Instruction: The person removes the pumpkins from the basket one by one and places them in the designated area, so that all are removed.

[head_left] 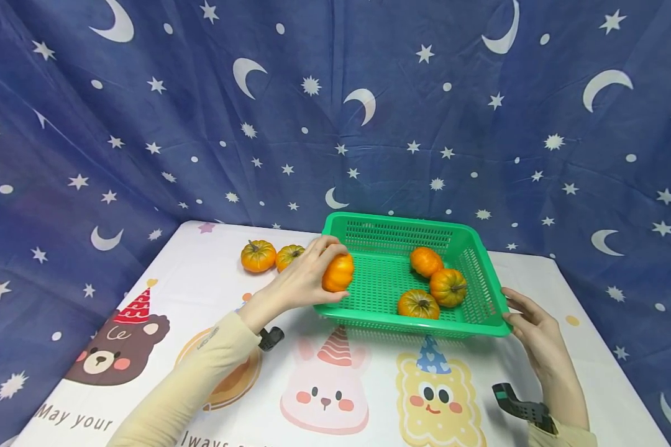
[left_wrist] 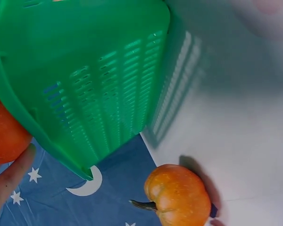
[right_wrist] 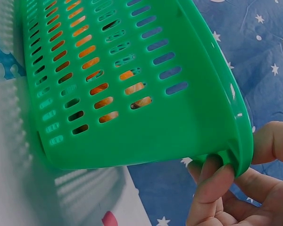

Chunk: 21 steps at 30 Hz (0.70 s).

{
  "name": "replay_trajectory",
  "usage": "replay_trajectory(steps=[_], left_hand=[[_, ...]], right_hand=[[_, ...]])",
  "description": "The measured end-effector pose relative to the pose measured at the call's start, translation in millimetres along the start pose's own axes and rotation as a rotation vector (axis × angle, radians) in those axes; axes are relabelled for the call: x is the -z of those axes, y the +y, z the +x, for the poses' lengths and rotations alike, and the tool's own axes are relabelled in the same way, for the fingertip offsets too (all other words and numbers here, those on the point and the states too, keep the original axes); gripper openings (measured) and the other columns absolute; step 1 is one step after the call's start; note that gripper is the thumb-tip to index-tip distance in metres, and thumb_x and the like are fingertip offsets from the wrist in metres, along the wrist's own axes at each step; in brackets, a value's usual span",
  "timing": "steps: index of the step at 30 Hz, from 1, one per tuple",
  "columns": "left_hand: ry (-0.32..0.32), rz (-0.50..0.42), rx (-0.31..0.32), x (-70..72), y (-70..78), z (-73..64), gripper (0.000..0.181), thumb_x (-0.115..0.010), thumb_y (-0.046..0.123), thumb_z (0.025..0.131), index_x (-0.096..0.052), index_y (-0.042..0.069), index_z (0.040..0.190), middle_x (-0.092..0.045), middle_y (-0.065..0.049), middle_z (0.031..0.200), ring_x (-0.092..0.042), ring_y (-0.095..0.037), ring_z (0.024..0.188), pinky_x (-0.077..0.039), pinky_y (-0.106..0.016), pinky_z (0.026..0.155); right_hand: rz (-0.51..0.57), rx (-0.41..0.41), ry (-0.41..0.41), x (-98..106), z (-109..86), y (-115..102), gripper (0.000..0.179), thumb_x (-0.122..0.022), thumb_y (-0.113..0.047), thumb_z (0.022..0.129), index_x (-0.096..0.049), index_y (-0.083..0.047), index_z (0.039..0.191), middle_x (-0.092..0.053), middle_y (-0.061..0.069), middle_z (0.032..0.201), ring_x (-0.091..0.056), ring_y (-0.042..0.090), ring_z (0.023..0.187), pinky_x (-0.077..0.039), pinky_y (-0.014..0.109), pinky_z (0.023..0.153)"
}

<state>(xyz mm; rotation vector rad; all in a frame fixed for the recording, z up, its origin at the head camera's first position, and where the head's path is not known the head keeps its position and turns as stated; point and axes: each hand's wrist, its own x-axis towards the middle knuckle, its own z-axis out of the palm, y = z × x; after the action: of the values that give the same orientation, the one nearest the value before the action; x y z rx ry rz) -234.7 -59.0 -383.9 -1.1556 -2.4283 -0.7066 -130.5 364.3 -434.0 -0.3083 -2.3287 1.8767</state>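
My left hand (head_left: pixel 302 279) grips a small orange pumpkin (head_left: pixel 338 273) at the left rim of a green plastic basket (head_left: pixel 402 324). In the left wrist view this pumpkin (left_wrist: pixel 7 134) overlaps the outer edge of the rim, with a fingertip against its side. Three more pumpkins, one at the back (head_left: pixel 427 262), one at the right (head_left: pixel 448 287) and one in front (head_left: pixel 418 304), lie in the basket's right half. At the basket's right end, my right hand (head_left: pixel 539 332) pinches the rim (right_wrist: pixel 240 141) between thumb and fingers.
Left of the basket, a pumpkin (head_left: pixel 258 256) and a second one (head_left: pixel 289 255) partly behind my left hand sit on the table. The white tablecloth (head_left: pixel 162 261) carries cartoon prints. A blue curtain (head_left: pixel 291 155) with moons and stars hangs behind the table.
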Motion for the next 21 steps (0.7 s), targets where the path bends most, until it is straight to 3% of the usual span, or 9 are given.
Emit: replay_trajectory(steps=[7, 12, 16, 21], left_hand=[[0.044, -0.050, 0.019, -0.6, -3.3, -5.8, 0.067, -0.081, 0.039, 0.068, -0.046, 0.014, 0.120, -0.046, -0.006, 0.123, -0.050, -0.021, 0.110, -0.053, -0.036, 0.083], [0.062, -0.084, 0.037, -0.3, -4.9, -10.2, 0.071, -0.082, 0.041, 0.068, -0.043, 0.014, 0.121, -0.045, -0.006, 0.124, -0.052, -0.020, 0.109, -0.054, -0.036, 0.084], [0.079, -0.127, 0.065, 0.7, -6.4, -14.2, 0.073, -0.083, 0.041, 0.068, -0.042, 0.016, 0.123, -0.045, -0.005, 0.124, -0.054, -0.020, 0.105, -0.054, -0.036, 0.085], [0.099, -0.182, 0.121, 0.2, -8.8, -19.8, 0.077, -0.084, 0.040, 0.068, -0.043, 0.019, 0.129, -0.043, -0.004, 0.127, -0.056, -0.021, 0.103, -0.053, -0.037, 0.085]], right_hand=[[0.007, -0.006, 0.005, 2.3, 1.8, 4.7, 0.051, -0.054, -0.009, 0.094, -0.044, -0.012, 0.143, -0.048, -0.010, 0.114, -0.055, 0.002, 0.093, -0.052, 0.014, 0.073], [-0.007, -0.010, 0.004, 0.6, -0.9, 0.8, 0.049, -0.056, -0.011, 0.093, -0.048, -0.019, 0.141, -0.049, -0.014, 0.113, -0.055, 0.000, 0.093, -0.052, 0.014, 0.073], [-0.018, -0.015, -0.008, 0.7, 0.2, -0.5, 0.052, -0.055, -0.011, 0.094, -0.043, -0.015, 0.144, -0.047, -0.013, 0.113, -0.055, 0.000, 0.093, -0.051, 0.013, 0.073], [-0.007, -0.009, 0.018, 13.3, 21.9, 37.2, 0.052, -0.059, -0.013, 0.094, -0.045, -0.019, 0.143, -0.049, -0.011, 0.118, -0.057, 0.001, 0.095, -0.053, 0.014, 0.073]])
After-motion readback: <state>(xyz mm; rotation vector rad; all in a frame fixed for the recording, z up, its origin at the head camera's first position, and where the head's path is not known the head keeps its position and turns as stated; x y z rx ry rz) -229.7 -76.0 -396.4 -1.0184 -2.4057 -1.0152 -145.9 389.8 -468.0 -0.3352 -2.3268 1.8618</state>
